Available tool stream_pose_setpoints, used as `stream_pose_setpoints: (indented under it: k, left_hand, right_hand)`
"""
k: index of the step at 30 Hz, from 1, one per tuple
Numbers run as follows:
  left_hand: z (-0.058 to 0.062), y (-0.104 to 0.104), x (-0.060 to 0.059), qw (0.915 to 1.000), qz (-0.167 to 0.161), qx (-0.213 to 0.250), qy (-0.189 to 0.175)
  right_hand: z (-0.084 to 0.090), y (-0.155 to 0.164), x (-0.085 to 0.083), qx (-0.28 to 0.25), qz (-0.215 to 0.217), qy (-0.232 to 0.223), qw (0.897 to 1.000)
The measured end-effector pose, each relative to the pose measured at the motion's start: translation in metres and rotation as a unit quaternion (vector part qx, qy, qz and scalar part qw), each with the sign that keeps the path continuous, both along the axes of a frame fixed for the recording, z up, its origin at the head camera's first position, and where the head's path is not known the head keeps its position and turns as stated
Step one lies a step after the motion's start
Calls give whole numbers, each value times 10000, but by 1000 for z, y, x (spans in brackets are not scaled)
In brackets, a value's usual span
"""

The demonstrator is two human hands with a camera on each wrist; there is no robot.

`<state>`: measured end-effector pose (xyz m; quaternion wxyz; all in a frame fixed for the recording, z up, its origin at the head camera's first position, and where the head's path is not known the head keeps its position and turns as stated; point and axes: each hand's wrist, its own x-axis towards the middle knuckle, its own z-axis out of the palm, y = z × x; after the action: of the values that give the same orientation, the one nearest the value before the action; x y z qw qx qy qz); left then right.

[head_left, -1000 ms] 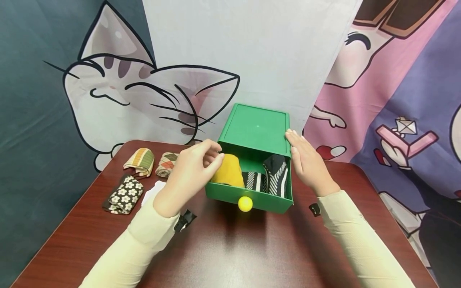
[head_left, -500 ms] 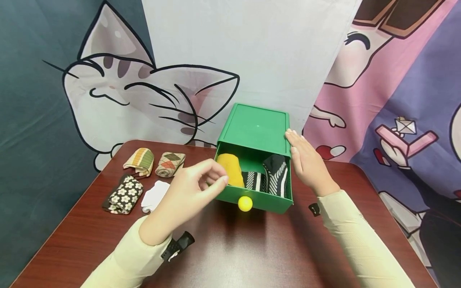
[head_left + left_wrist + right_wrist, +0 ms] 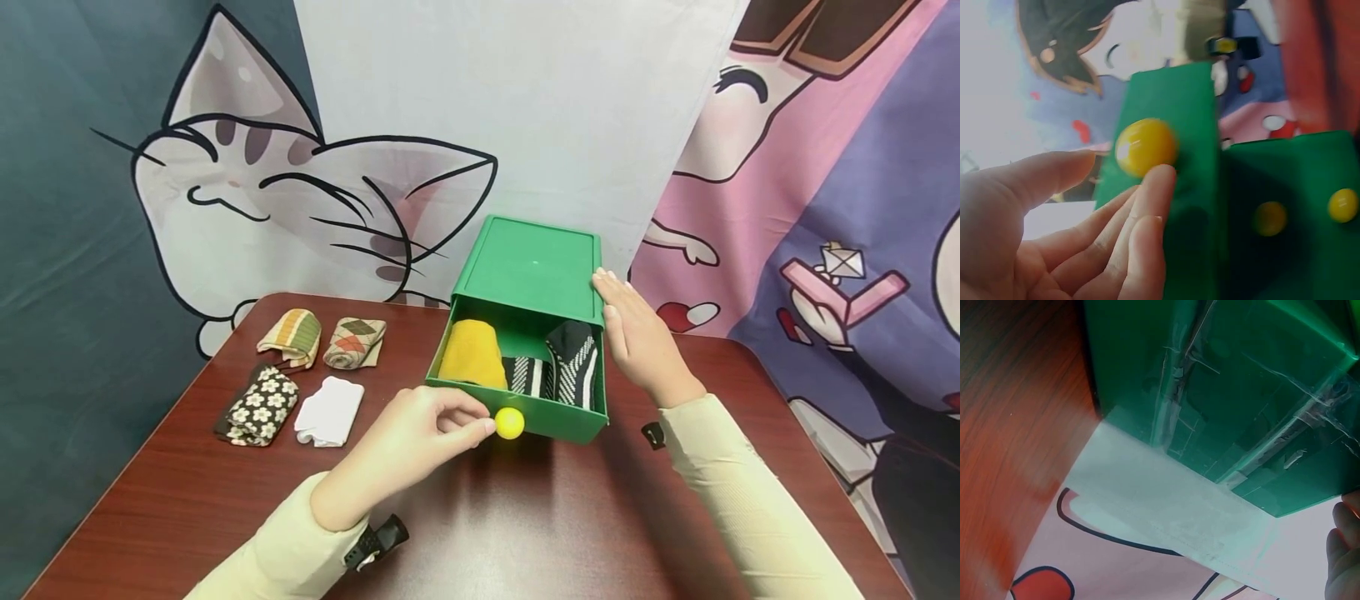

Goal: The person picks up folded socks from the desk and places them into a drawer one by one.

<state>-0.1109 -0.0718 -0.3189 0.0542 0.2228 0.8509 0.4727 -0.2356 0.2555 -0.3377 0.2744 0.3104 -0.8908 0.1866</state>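
A green box (image 3: 532, 267) stands at the back of the table with its drawer (image 3: 558, 419) pulled out. In the drawer lie a yellow sock roll (image 3: 471, 354) and two black-and-white striped rolls (image 3: 573, 362). My left hand (image 3: 468, 421) is at the drawer's front, its fingertips against the yellow knob (image 3: 510, 423). The left wrist view shows a fingertip touching the knob (image 3: 1145, 147) while the thumb (image 3: 1047, 175) stays apart from it. My right hand (image 3: 633, 333) lies flat against the box's right side. Only the tip of a finger (image 3: 1344, 562) shows beside the box (image 3: 1222, 381) in the right wrist view.
Several folded socks lie on the brown table (image 3: 525, 533) at the left: a green-and-orange striped one (image 3: 291, 335), an argyle one (image 3: 354, 342), a black floral one (image 3: 257, 406) and a white one (image 3: 328, 411). A cartoon backdrop hangs close behind the box.
My left hand has let go of the yellow sock roll in the drawer and drawn back and down to the yellow knob. The right hand has stayed on the box.
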Motion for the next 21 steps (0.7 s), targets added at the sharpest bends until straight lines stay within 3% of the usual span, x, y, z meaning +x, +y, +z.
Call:
stream_pose_setpoints:
  k: [3,8,21]
  left_hand:
    - [-10,5,0,9999,-38,-75,-147]
    - [-20,11,-5,9988,-201,184,-406]
    - [-23,17,-13,9977,-267,429,-450]
  right_hand:
    - [0,0,1,-17,-2,-1,10000]
    - [1,0,0,-31,-8,48,10000]
    - [0,1,0,-56,47,-25,10000]
